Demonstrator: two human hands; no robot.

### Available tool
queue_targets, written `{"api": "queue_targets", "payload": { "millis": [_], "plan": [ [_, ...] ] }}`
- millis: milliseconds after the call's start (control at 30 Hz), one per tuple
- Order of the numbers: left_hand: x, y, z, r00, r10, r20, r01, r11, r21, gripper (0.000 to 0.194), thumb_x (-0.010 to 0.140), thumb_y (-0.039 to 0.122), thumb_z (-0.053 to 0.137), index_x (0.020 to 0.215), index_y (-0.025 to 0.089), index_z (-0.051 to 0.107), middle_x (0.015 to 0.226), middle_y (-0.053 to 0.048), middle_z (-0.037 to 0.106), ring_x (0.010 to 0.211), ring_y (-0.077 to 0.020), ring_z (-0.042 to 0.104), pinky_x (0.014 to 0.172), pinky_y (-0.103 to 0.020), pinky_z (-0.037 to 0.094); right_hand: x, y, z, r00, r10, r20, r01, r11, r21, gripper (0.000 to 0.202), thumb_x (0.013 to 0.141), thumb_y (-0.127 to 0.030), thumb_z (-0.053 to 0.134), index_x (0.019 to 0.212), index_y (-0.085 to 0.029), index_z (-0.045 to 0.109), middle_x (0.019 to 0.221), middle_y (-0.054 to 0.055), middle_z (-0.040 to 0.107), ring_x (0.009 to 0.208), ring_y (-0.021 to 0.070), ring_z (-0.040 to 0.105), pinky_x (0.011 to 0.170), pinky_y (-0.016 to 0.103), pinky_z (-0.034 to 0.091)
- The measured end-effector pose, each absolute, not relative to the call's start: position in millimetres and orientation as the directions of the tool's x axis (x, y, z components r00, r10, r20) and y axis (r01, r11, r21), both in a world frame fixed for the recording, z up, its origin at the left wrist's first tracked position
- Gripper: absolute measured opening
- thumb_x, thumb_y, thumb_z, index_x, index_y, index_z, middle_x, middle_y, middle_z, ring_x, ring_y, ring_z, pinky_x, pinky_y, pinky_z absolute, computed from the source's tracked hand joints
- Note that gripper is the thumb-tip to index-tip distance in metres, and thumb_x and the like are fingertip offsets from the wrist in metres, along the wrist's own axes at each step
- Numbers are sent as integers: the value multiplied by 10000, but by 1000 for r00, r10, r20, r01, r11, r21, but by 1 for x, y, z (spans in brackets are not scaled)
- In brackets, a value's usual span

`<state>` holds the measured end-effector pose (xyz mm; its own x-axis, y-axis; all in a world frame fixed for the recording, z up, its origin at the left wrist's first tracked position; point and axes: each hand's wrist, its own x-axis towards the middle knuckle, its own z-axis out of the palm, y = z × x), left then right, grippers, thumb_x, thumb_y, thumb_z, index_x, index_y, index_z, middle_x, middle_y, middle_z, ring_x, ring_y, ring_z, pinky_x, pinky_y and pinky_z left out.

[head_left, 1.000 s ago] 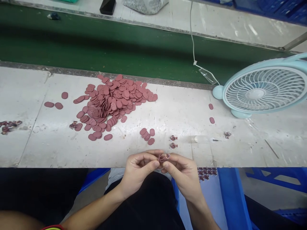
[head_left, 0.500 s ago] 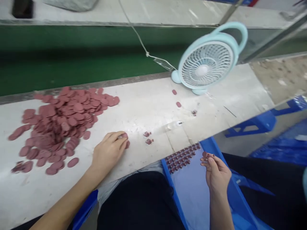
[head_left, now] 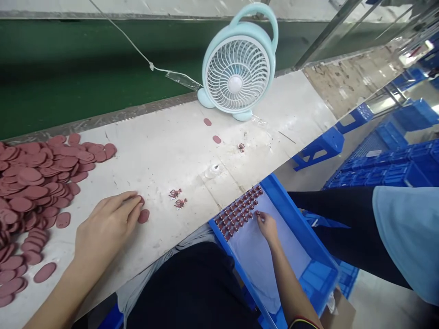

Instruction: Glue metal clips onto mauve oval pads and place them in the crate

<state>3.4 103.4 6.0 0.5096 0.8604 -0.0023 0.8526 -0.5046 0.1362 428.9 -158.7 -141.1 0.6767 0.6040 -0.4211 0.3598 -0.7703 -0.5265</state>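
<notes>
On the white table, my left hand [head_left: 106, 221] has its fingertips closed on a reddish oval disc, beside a second oval disc [head_left: 143, 216]. A large pile of such discs [head_left: 37, 173] lies at the left. Over the blue crate [head_left: 313, 246], my right hand [head_left: 267, 226] pinches a small dark red piece at the end of the rows of similar pieces [head_left: 236, 212]. Two small dark red figures [head_left: 180, 203] lie mid-table, near a small white bottle [head_left: 213, 171].
A light blue fan [head_left: 235, 83] stands at the table's back edge with a cord running left. Two loose discs [head_left: 216, 139], a small figure [head_left: 241, 147] and a thin stick [head_left: 287, 137] lie near it. At the right are a person in a light blue top [head_left: 408, 233] and blue crates.
The view has shifted to the right. My right hand has moved with its small piece to the rows in the crate. My left hand stays at the discs on the table.
</notes>
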Motion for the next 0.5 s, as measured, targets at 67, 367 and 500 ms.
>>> {"api": "queue_targets", "payload": {
  "millis": [67, 367, 500],
  "plan": [
    [5, 103, 6, 510, 860, -12, 856, -506, 103, 316, 1007, 340, 426, 1079, 204, 702, 1246, -48, 688, 1081, -276, 603, 819, -335, 467, 428, -157, -144, 678, 595, -432, 385, -787, -481, 297, 965, -358, 610, 1190, -163, 627, 1204, 79, 646, 1053, 213, 651, 902, 417, 565],
    [11, 101, 13, 499, 863, -78, 866, -496, 59, 385, 1025, 358, 365, 1153, 194, 689, 1296, -64, 653, 1107, -283, 568, 797, -334, 446, 421, -149, -147, 706, 552, -444, 393, -827, -403, 311, 963, -362, 612, 1212, -176, 620, 1245, 83, 632, 1094, 227, 638, 931, 435, 552],
    [11, 106, 9, 502, 862, -69, 862, -492, 117, 379, 1014, 363, 400, 1125, 165, 703, 1280, -72, 670, 1118, -287, 575, 859, -346, 457, 417, -145, -143, 725, 531, -439, 327, -826, -460, 311, 959, -358, 620, 1208, -172, 621, 1236, 82, 635, 1087, 226, 640, 924, 433, 555]
  ]
}}
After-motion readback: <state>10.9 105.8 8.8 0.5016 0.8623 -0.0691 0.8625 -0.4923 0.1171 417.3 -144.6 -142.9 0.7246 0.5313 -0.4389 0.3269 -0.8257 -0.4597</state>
